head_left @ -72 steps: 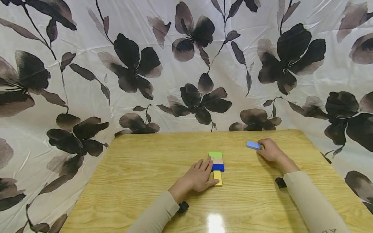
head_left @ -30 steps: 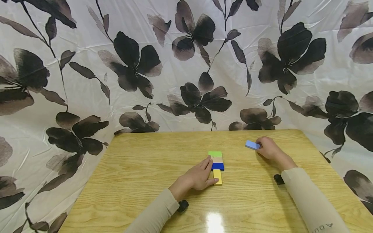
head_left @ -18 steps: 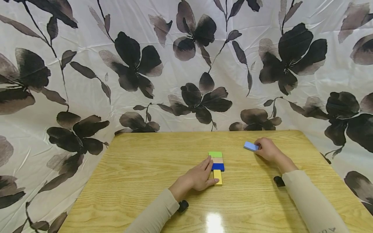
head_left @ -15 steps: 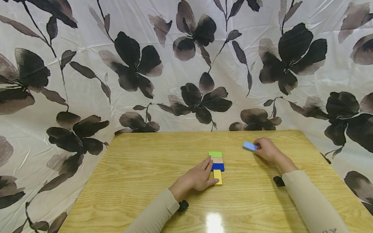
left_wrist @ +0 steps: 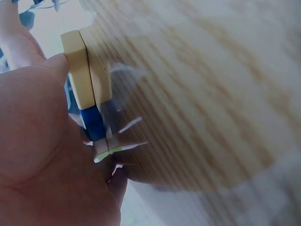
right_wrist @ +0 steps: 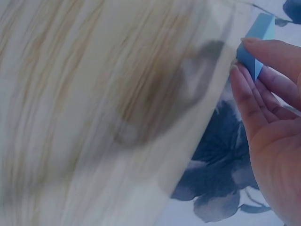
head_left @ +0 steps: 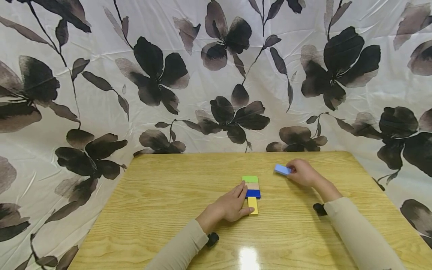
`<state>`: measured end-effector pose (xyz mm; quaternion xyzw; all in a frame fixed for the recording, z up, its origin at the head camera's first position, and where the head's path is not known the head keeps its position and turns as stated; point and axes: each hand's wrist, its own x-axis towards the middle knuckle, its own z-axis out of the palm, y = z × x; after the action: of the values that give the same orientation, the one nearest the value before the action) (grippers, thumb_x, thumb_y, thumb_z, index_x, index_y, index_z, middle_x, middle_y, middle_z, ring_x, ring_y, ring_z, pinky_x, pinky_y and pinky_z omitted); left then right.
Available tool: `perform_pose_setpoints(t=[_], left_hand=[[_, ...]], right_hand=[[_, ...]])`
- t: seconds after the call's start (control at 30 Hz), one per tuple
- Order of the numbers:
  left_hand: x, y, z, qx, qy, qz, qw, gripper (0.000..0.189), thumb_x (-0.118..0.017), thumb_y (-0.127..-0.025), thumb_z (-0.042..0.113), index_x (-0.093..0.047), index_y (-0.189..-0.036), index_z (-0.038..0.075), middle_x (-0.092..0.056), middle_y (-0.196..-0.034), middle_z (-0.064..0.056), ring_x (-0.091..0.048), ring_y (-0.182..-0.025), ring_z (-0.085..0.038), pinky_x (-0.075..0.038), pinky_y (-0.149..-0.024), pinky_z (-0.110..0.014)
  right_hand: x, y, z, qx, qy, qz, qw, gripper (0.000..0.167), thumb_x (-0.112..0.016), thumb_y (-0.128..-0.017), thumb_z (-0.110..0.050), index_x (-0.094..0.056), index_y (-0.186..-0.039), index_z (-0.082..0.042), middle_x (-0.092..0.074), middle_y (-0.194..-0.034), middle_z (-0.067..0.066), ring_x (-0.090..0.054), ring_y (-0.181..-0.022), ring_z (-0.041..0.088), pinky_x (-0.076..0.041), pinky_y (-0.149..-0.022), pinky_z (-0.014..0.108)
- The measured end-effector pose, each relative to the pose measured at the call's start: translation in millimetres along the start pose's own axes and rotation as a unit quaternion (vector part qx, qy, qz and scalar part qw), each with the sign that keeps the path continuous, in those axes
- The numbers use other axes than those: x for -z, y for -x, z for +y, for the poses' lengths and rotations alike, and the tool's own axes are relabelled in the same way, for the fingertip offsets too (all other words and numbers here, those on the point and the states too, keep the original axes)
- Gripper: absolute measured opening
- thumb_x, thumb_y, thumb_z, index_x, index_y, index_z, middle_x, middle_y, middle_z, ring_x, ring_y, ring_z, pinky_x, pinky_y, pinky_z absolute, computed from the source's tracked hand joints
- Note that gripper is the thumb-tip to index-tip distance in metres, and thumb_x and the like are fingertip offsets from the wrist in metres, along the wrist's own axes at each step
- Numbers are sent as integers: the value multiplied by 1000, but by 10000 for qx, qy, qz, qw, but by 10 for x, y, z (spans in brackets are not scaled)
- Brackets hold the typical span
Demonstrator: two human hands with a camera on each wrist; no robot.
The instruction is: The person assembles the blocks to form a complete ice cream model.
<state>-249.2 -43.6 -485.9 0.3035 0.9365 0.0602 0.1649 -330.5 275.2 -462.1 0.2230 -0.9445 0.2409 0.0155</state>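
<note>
In the head view my right hand point(head_left: 303, 173) pinches one end of a light blue block point(head_left: 281, 169), whose other end points left. The right wrist view shows thumb and fingers on this block point(right_wrist: 261, 40), with a shadow on the table below. My left hand point(head_left: 229, 204) lies with straight fingers along the left side of a row of flat blocks, its thumb on the upright yellow block point(head_left: 252, 203). Above that yellow block lie a dark blue block point(head_left: 254, 193), a beige block point(head_left: 253, 186) and a green block point(head_left: 250, 179), all crosswise and close together. Fingertips partly cover the left ends.
The blocks lie on a wood-grain table point(head_left: 162, 195) with rounded far corners. Behind it hangs a white cloth point(head_left: 189, 90) with dark flowers. Each wrist wears a small black camera, such as the left one point(head_left: 212, 239).
My right hand has carried the light blue block leftward, closer to the row of blocks. The left hand and the row have stayed in place.
</note>
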Motion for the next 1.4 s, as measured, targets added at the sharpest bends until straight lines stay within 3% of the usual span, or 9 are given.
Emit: perform_pose_setpoints(t=[0.2, 0.8, 1.03, 1.4], left_hand=[[-38, -28, -25, -31, 22, 84, 10000, 85, -35, -106, 61, -6, -165, 6, 5, -172, -10, -1, -158, -21, -17, -125, -35], [58, 49, 9, 17, -3, -34, 10000, 85, -34, -106, 61, -8, -165, 6, 3, -172, -10, -4, -158, -21, -19, -125, -34], [-47, -34, -50, 44, 17, 31, 10000, 87, -34, -105, 63, -7, -165, 7, 4, -172, -9, -2, -158, -20, -18, -125, -35], [18, 7, 10, 54, 17, -14, 10000, 85, -34, -105, 62, -7, -165, 8, 5, -172, -8, -2, -158, -20, -18, -125, -35]], right_hand=[[-39, -56, -105, 149, -78, 89, 9998, 25, -75, -84, 0, -71, -106, 12, -65, -89, 13, -56, -77, 20, -48, -71, 36], [-252, -251, -303, 611, -171, 1, 9980, 21, -77, -83, 3, -72, -102, 10, -62, -84, 9, -55, -75, 17, -47, -68, 30], [-320, -310, -348, 602, -74, -44, 9982, 22, -78, -84, 1, -72, -104, 9, -63, -86, 9, -55, -76, 17, -47, -69, 31], [-413, -395, -464, 443, -124, -368, 9983, 23, -77, -89, -2, -72, -109, 8, -63, -88, 8, -55, -78, 18, -49, -71, 33]])
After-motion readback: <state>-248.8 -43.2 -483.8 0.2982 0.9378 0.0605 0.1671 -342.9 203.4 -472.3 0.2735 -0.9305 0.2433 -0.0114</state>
